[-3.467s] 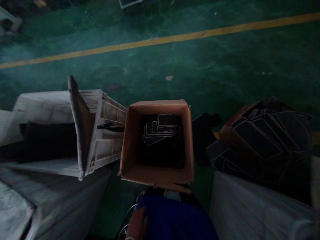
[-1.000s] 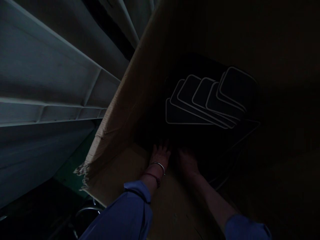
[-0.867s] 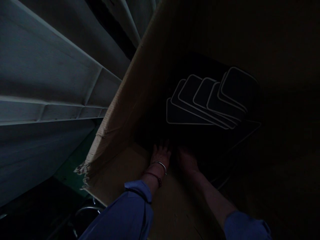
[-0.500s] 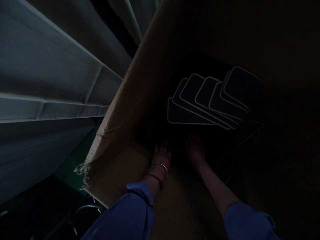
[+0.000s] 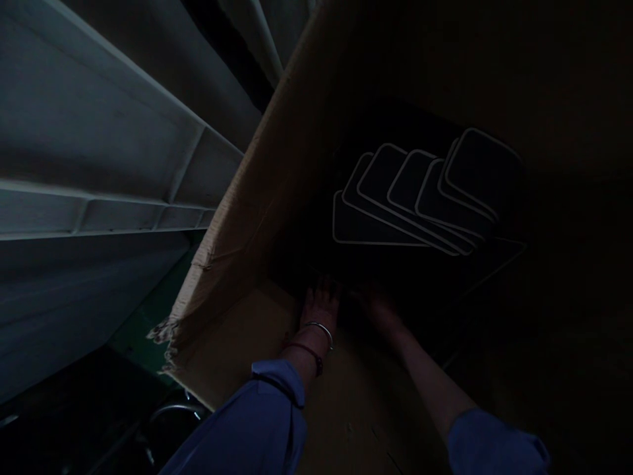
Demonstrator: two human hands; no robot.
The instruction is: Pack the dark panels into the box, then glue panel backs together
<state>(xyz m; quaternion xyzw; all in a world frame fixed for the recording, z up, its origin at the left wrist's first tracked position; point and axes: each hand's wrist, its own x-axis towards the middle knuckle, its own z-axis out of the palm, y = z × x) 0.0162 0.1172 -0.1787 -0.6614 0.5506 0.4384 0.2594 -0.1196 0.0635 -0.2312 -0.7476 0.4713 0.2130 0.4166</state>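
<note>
My left hand [image 5: 320,309], with a silver bangle and a dark red bracelet at the wrist, lies palm down on the near edge of a black mass in a cardboard box [image 5: 237,224]. Its fingers are stretched out and slightly apart. Close by on the right, my right hand [image 5: 383,315] reaches into the same dark area; shadow hides its fingers and anything in them. Beyond both hands lies a fanned stack of dark flat pieces [image 5: 420,201] with rounded corners and pale edging, like mats. Another pale-edged dark piece [image 5: 494,257] shows partly below the stack.
The box's left wall has a frayed, torn corner [image 5: 165,336]. Outside it on the left stand pale ribbed panels [image 5: 109,125], above a strip of green floor [image 5: 148,310]. A curved metal bar [image 5: 175,409] is at lower left. The box's right side is almost black.
My right hand has shifted slightly left, closer to my left hand, and its forearm has turned a little. My left hand stays nearly in place. The fanned stack looks unchanged.
</note>
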